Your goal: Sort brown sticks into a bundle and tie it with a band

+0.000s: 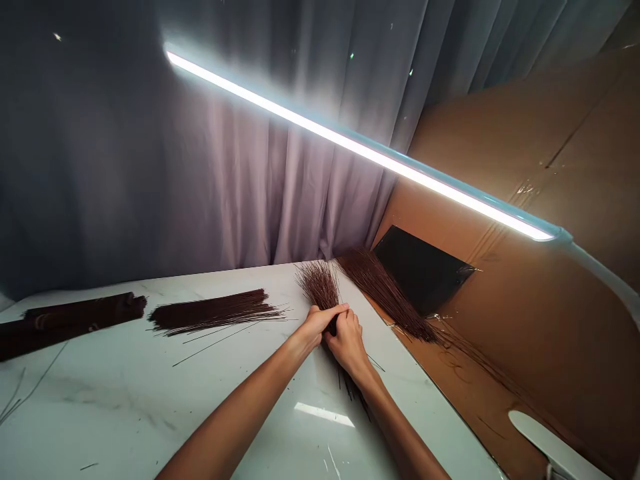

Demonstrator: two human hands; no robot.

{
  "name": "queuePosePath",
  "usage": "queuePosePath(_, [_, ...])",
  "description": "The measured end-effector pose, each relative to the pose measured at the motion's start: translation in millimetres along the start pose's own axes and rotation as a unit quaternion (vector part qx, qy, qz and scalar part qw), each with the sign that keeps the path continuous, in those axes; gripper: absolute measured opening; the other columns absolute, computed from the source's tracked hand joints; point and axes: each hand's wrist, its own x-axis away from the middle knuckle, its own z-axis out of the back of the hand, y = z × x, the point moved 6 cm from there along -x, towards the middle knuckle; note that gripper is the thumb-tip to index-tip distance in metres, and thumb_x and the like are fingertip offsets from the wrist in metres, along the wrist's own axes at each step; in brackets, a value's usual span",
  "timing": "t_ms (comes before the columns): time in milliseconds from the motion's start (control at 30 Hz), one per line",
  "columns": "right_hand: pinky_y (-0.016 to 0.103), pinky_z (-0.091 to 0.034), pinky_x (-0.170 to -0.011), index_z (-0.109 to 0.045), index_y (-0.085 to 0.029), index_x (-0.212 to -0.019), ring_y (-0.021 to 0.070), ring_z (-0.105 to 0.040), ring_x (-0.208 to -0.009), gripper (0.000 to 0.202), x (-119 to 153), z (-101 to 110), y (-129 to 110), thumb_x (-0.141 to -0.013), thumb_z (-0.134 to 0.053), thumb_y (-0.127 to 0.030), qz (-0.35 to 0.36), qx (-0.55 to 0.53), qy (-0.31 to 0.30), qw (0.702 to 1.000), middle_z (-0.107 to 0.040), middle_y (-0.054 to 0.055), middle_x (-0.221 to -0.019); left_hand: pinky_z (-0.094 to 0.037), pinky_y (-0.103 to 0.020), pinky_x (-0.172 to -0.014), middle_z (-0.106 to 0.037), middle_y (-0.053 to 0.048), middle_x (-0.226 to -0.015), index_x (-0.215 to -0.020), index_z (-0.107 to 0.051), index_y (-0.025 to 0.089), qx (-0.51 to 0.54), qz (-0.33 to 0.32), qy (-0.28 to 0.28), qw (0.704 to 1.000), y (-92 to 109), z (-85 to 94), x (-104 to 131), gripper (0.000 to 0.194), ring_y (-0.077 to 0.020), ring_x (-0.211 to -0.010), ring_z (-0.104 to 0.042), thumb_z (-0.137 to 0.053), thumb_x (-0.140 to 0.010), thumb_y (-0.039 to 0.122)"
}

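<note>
A bundle of thin dark brown sticks (320,283) stands out beyond my two hands, its far ends fanned near the table's back edge. My left hand (319,323) is wrapped round its left side, with one finger reaching across the top. On the right side my right hand (346,335) grips the same bundle with curled fingers, close against the left. The near ends of the sticks show below my right hand, partly hidden by the right forearm.
Another pile of sticks (215,311) lies left on the marble-patterned table (240,413), with dark bundles (85,317) farther left. More sticks (387,290) rest on cardboard at the right, beside a black panel (423,270). A lit lamp (350,143) hangs above.
</note>
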Motion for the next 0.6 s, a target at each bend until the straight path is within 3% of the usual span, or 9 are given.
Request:
queuePosePath(200, [0.047,-0.057,-0.070,-0.049,-0.011,-0.136,0.0369,-0.052,-0.106,0.050,4,10,-30,-0.086,-0.041,-0.007,0.036,-0.013,0.105,0.994,-0.057,0.021,-0.113,-0.058,-0.046,-0.090,-0.063,-0.010,-0.129,-0.129,-0.060,0.017,0.025,0.024,0.001,0.999,10,0.5,5,0.036,-0.0248,-0.108,-0.066,-0.064,-0.098,0.034])
queuePosePath(367, [0.056,-0.057,-0.087,-0.026,-0.016,-0.156,0.0404,-0.045,-0.128,0.076,17,19,-58,-0.083,-0.037,0.000,0.096,-0.043,0.148,0.983,-0.044,0.024,-0.142,-0.059,-0.039,-0.082,-0.069,-0.007,-0.114,-0.117,-0.065,0.015,0.058,-0.029,0.017,0.998,31,10.8,10,0.027,-0.0203,-0.095,-0.069,-0.065,-0.097,0.033])
queuePosePath(433, [0.061,-0.050,-0.100,-0.015,-0.021,-0.160,0.0403,-0.037,-0.138,0.088,27,28,-69,-0.079,-0.043,-0.001,0.146,-0.093,0.165,0.971,-0.032,0.021,-0.153,-0.058,-0.030,-0.076,-0.073,-0.004,-0.094,-0.098,-0.070,0.014,0.070,-0.068,0.025,0.995,46,18.0,14,0.019,-0.0159,-0.081,-0.069,-0.072,-0.090,0.031])
queuePosePath(500, [0.063,-0.044,-0.107,-0.014,-0.021,-0.161,0.0389,-0.034,-0.143,0.088,33,40,-73,-0.081,-0.049,-0.008,0.166,-0.183,0.171,0.954,-0.029,0.020,-0.155,-0.056,-0.026,-0.071,-0.073,-0.002,-0.079,-0.083,-0.072,0.013,0.070,-0.104,0.016,0.992,64,23.8,22,0.018,-0.0143,-0.071,-0.068,-0.078,-0.079,0.030])
queuePosePath(600, [0.051,-0.057,-0.095,-0.032,-0.019,-0.153,0.0318,-0.056,-0.127,0.066,30,52,-65,-0.091,-0.054,-0.028,0.094,-0.377,0.116,0.914,-0.049,0.020,-0.140,-0.057,-0.028,-0.071,-0.076,-0.006,-0.077,-0.081,-0.076,0.010,0.044,-0.143,-0.020,0.988,93,27.9,37,0.023,-0.0172,-0.070,-0.070,-0.081,-0.070,0.030])
